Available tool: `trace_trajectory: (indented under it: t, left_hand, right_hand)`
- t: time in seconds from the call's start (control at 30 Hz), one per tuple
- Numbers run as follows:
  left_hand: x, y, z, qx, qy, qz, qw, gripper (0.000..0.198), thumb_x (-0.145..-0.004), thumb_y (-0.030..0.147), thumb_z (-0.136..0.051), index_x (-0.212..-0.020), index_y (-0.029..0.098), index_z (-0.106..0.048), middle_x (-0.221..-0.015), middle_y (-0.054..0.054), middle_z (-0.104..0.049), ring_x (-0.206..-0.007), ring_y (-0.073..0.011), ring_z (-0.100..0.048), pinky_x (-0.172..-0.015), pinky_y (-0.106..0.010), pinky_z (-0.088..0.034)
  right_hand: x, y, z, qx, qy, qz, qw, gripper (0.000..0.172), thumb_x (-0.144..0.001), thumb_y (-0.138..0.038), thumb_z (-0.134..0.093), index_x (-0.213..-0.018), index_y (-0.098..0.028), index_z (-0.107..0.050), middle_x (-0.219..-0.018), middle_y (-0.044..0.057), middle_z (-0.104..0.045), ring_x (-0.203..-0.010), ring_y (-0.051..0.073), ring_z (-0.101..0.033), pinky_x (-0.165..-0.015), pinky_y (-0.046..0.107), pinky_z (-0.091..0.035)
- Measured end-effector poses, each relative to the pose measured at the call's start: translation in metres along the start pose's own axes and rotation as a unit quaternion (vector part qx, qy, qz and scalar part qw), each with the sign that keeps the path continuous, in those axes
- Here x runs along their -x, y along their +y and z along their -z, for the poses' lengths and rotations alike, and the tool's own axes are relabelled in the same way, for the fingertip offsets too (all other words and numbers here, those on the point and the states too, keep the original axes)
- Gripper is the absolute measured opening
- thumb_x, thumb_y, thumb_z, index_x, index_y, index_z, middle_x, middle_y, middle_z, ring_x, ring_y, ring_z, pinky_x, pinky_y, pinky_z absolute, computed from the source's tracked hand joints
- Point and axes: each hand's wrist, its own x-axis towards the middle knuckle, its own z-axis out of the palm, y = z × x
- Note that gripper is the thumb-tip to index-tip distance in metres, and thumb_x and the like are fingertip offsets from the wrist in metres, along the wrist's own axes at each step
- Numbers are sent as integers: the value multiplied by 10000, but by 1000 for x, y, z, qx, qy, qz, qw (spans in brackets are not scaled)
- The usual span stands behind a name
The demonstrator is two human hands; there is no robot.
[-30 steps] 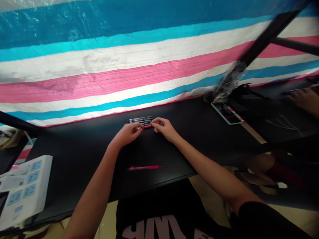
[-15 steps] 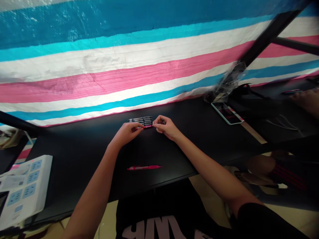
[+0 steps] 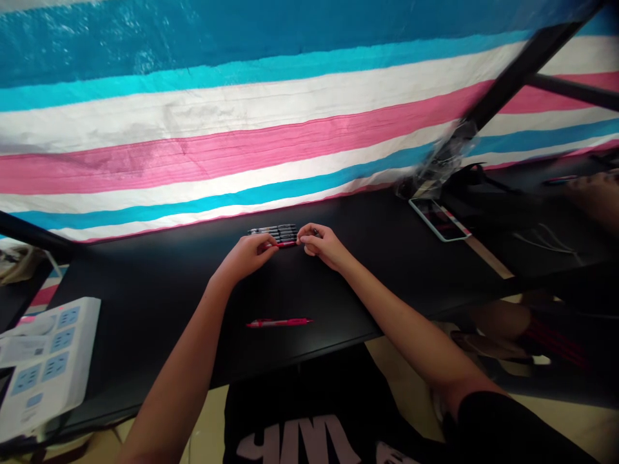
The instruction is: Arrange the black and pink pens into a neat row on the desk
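I see both bare hands meeting at the far side of the black tabletop (image 3: 145,283), just above the middle of the frame. My left hand (image 3: 249,254) and my right hand (image 3: 324,246) each pinch one end of a slim pink pen (image 3: 286,244) that lies level between them, left fingertips at its 9 o'clock end, right fingertips at its 3 o'clock end. The fingers of both hands are drawn narrow around the pen, thumbs and forefingers closed on it; the other fingers curl under, and I cannot tell how tightly they press.

Touching the held pen at its 12 o'clock side lies a row of dark pens (image 3: 273,231) side by side on the table, parallel to it. From the hands, at 6 o'clock and well apart, a second pink pen (image 3: 279,322) lies alone near the table's near edge, level too.

At 8 o'clock from the hands, at the frame's left edge, I see a white power strip with pale blue sockets (image 3: 41,364). At 2 o'clock, a smartphone with a dark screen (image 3: 439,219) lies flat beside a crumpled clear plastic wrap (image 3: 438,164) at the foot of a slanted black frame bar (image 3: 517,71). Behind the table hangs a striped tarp in blue, white and pink (image 3: 242,129). At the far right edge another person's hand (image 3: 597,196) rests, blurred.
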Motion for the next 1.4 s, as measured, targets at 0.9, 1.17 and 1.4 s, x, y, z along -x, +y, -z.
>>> trace_trajectory:
  t: [0.9,1.17,1.4]
  left_hand:
    - [1,-7,-6,-49,26,13,998,177,-960,283,-562,-927,194,-711,-739,-36,-654,-657,-168,-574,-643,-289,-399]
    - [2,-12,-5,-50,13,22,998,153,-938,272,-585,-915,193,-713,-729,-35,-658,-655,-165,-572,-639,-292,-386]
    - [1,-17,-6,-24,18,4,1000,127,-919,273,-606,-898,193,-702,-739,-26,-642,-652,-151,-555,-642,-280,-408]
  right_hand:
    - [12,-8,1,354,-87,22,931,230,-767,-378,-784,-759,-173,-679,-723,-6,-615,-650,124,-511,-604,256,-385]
    - [33,-15,-16,494,-228,-46,838,62,-788,-161,-731,-838,-196,-720,-775,2,-674,-678,139,-573,-643,257,-394]
    - [25,-19,-5,406,-152,37,900,105,-848,-252,-609,-814,-174,-671,-805,16,-665,-740,157,-566,-722,286,-424]
